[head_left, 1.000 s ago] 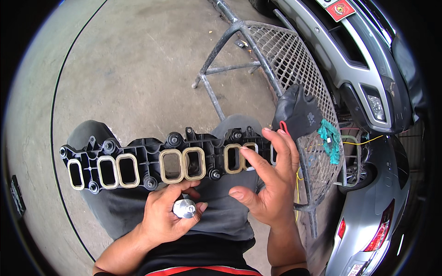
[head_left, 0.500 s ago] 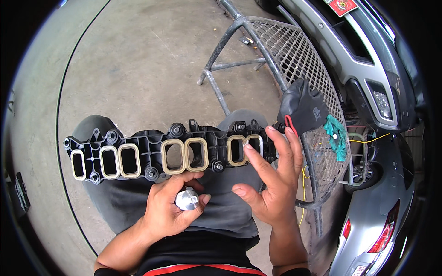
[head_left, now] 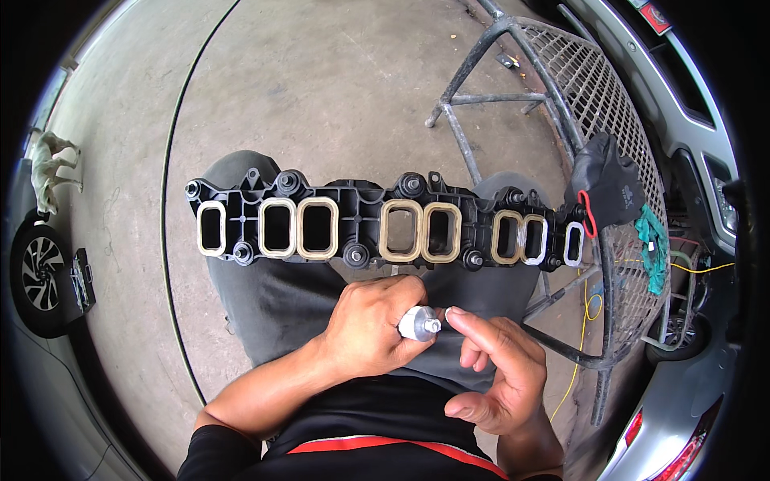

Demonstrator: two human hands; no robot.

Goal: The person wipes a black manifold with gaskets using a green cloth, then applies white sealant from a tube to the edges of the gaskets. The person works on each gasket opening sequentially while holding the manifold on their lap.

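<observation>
Across my knees rests a long black plastic intake manifold with a row of rectangular ports. Most ports are rimmed by beige gaskets; the rims toward the right end look whitish grey. My left hand is wrapped round a small metal squeeze tube, its nozzle facing up, just below the manifold. Close by on the right, my right hand has its index fingertip at the tube's nozzle, touching or nearly so. Its thumb is spread apart and the other fingers are partly curled.
A tubular metal frame with mesh stands at the right. On it hang a dark glove and a teal cloth. Cars flank both sides, with a wheel at left. A pale dog and a dark cable are also at left.
My right hand has left the gaskets at the manifold's right end and come down to the tube's nozzle. My left hand, still holding the tube, has drawn back from the manifold. The view has shifted left.
</observation>
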